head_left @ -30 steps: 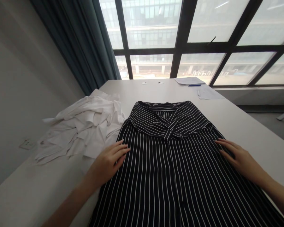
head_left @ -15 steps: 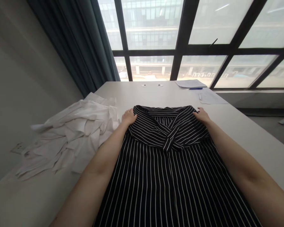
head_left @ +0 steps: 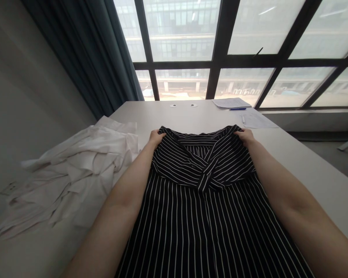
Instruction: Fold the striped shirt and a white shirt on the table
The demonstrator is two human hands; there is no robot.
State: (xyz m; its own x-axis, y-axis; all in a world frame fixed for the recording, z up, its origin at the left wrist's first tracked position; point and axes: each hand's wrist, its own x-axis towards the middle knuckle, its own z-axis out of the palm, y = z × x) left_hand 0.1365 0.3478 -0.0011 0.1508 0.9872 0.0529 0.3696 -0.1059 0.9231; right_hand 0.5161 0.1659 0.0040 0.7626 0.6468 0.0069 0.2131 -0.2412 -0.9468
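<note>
Garment [head_left: 179, 224], black with white stripes, spreads over the surface [head_left: 316, 181] in front of me. My left grip [head_left: 157, 137] pinches 1 top corner; my right grip [head_left: 244, 137] pinches the other. White cloth [head_left: 95, 154] lies heaped to the left; papers [head_left: 231, 102] and a pen [head_left: 237, 109] rest farther back, right.

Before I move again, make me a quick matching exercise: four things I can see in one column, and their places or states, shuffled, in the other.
Things
1. Striped garment
2. White cloth pile
3. Pen
4. Curtain

Places or states
A. Blue, lying next to papers
B. Hanging beside the window
C. Gripped near its top corners by the left hand and right hand
D. Heaped on the left side of the table

Pairs
1-C, 2-D, 3-A, 4-B
</note>
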